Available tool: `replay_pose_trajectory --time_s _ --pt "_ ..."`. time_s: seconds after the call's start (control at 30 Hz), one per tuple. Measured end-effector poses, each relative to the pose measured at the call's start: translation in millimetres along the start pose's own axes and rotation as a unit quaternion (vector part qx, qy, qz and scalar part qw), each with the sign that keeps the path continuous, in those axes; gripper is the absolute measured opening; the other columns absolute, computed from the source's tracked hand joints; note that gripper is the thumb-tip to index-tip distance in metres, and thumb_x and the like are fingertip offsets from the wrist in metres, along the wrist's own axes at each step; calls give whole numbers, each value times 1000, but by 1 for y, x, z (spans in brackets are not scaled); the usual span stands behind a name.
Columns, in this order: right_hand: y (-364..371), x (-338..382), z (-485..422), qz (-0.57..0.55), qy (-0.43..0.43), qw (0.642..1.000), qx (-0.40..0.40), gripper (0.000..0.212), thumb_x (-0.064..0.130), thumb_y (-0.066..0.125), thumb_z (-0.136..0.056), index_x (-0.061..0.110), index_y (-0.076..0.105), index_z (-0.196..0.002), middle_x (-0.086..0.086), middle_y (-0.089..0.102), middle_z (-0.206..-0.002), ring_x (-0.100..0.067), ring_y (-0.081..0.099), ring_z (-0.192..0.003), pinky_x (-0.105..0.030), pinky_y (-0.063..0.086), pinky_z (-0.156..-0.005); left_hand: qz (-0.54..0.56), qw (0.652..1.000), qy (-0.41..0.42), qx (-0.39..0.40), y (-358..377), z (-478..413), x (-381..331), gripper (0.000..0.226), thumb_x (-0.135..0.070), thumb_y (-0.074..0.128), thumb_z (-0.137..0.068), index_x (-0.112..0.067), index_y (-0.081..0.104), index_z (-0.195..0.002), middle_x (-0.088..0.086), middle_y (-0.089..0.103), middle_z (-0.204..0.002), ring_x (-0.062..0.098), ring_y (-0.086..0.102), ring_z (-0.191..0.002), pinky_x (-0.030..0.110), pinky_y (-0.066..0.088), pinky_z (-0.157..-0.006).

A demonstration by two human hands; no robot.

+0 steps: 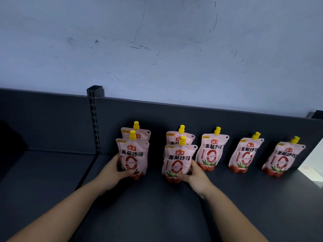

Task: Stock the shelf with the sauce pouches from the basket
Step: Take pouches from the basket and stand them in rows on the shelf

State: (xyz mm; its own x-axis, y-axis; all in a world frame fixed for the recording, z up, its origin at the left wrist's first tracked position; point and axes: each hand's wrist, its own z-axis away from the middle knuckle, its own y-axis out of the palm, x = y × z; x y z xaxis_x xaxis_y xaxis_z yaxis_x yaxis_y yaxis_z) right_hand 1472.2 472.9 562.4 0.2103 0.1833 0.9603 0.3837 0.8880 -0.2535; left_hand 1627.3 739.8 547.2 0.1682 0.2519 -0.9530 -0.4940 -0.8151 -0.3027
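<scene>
Head view, near first: both forearms reach in from the shelf's (pixel 157 203) front edge. Our left hand (pixel 120 169) is wrapped round the lower left side of the left front pouch (pixel 133 154), and our right hand (pixel 194 173) is clamped on the lower right side of the right front pouch (pixel 178 159). Both pouches stand mid-depth on the shelf, bases down on the deck or just above it; we cannot tell which. We judge these as light, soft-walled stand-up bags: the film looks slick and the filling would shift, so a low two-sided grip near the gusset base seems safest. Squeezing the middle or pulling the yellow cap risks a topple. The long axis is vertical with spouts up and printed faces toward the front edge, and the right one leans slightly right. Farther in, along the rear edge against the back panel (pixel 52 119), five more stand upright: back pouch one (pixel 141 133) directly behind the left front pouch, back pouch two (pixel 174 137) behind the right, then three single pouches (pixel 212 151) running toward the shelf's right end. A slotted upright (pixel 95 119) rises left of the row. The basket is out of view.
</scene>
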Motion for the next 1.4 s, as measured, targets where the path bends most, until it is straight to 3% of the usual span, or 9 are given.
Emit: replay_pose_trajectory --time_s 0.2,0.3,0.53,0.63,0.73,0.83,0.93,1.2,1.4 --pt "-16 5 4 38 36 998 18 66 -14 70 -79 14 45 -134 -8 63 -126 -21 60 -113 -37 54 -96 -8 998 -33 -58 0 11 -4 69 -18 90 -67 -18 50 -124 -6 63 -119 13 60 -110 34 48 -97" --pt "-33 11 13 150 70 986 4 68 -2 76 -79 14 43 -137 -8 58 -130 -21 58 -112 -34 52 -93 -27 995 -55 -82 -3 18 -7 75 -10 89 -66 -13 47 -127 0 59 -120 17 58 -111 33 47 -96" --pt "-36 32 41 469 111 873 75 84 43 71 -85 13 29 -151 -8 42 -152 -23 47 -133 -31 45 -102 -62 983 -77 -158 -9 48 -11 56 -11 83 -75 -12 50 -121 7 59 -111 19 59 -100 23 45 -71" --pt "-22 44 48 525 104 837 118 84 50 67 -86 13 30 -151 -7 43 -151 -24 47 -133 -32 44 -101 -72 979 -69 -178 -10 69 -12 44 -12 79 -79 -16 52 -113 5 61 -107 25 62 -106 29 49 -81" --pt "4 59 51 556 41 818 140 73 52 66 -85 16 41 -144 -6 52 -142 -24 54 -124 -34 48 -98 -122 976 -54 -174 -19 101 -16 42 -19 78 -81 -21 53 -115 1 60 -114 19 61 -109 36 48 -99" --pt "48 75 55 559 -87 815 124 64 50 64 -87 21 42 -139 -5 53 -138 -26 55 -121 -38 49 -93 -213 963 -29 -165 -38 143 -18 35 -28 76 -83 -31 57 -113 -10 60 -112 9 59 -107 20 44 -92" --pt "97 90 62 533 -194 813 132 57 48 62 -88 21 42 -133 -5 54 -132 -29 59 -114 -41 52 -87 -250 950 -38 -185 -62 185 -20 35 -23 77 -83 -22 64 -115 -4 66 -114 14 63 -108 25 46 -95" --pt "238 117 100 489 -306 779 247 65 45 59 -92 23 31 -146 -4 43 -142 -29 53 -118 -42 49 -92 -389 870 -106 -285 -138 307 -12 51 -28 72 -83 -19 58 -131 2 59 -122 19 59 -113 25 42 -97" --pt "345 136 155 457 -371 744 316 66 42 60 -92 27 28 -148 -2 35 -150 -31 45 -127 -42 46 -97 -393 840 -185 -324 -199 394 17 52 -34 69 -86 -24 53 -134 -1 55 -128 16 55 -119 21 37 -97"
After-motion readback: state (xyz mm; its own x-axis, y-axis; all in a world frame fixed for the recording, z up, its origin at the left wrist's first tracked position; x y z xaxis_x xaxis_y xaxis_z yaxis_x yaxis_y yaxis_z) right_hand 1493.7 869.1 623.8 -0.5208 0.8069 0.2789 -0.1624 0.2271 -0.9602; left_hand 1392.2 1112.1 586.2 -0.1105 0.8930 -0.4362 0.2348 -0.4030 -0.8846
